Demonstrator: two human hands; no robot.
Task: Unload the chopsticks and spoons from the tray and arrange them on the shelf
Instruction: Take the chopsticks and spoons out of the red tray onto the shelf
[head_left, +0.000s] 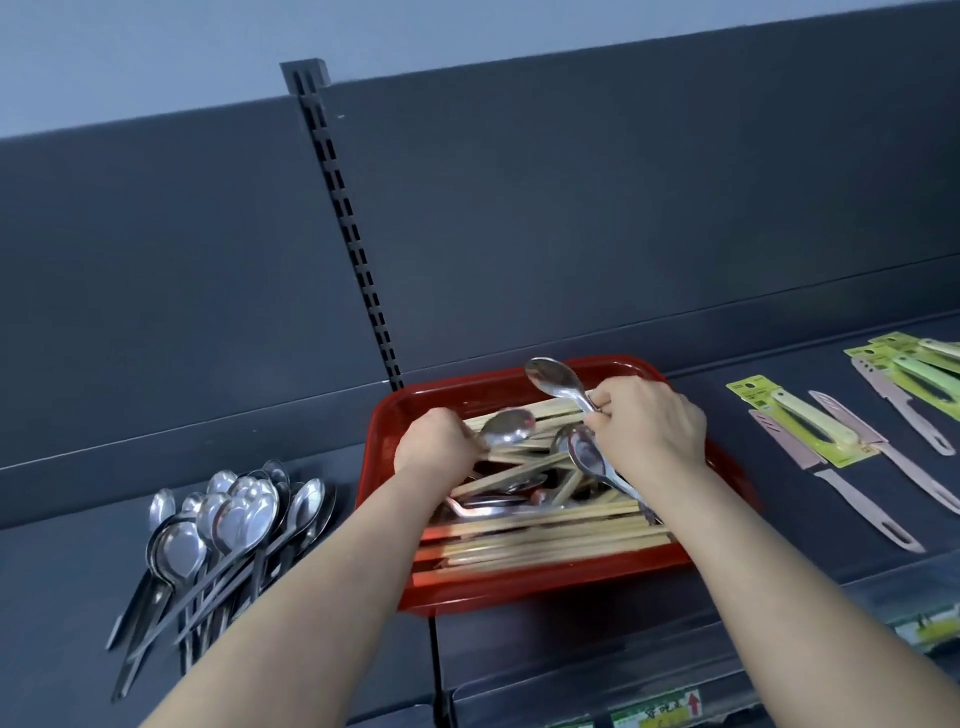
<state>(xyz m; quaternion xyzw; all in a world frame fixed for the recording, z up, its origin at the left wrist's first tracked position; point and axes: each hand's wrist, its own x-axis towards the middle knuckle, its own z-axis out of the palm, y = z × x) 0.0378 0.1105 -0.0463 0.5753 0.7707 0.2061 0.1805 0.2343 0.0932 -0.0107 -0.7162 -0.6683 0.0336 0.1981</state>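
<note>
Head view, looking down: a dark grey metal shelf (78, 571) with a shiny red plastic tray (389, 415) sitting on it, roughly in the middle. The tray holds a jumble of pale wooden chopsticks (545, 543) with some loose steel spoons (493, 503) mixed in.

Our left hand (434, 441) is over the tray's back-left part. Its fingers are curled around the handle end of a polished steel spoon (506, 427), whose bowl points right just above the chopsticks. Our right hand (649, 426) is over the tray's right side, thumb and fingers pinching the handle of a second steel spoon (550, 376), its bowl tipped up toward the tray's back rim. A third spoon (587, 457) sits right under that hand (we can't tell if it's gripped too or just lying in the pile).

Left of the tray and apart from it, a heap of matching steel spoons (234, 514) lies on the shelf, bowls toward the dark back panel (571, 208), handles toward us. Off to the right, pink and green packaged knives (810, 431) lie flat on the shelf.
</note>
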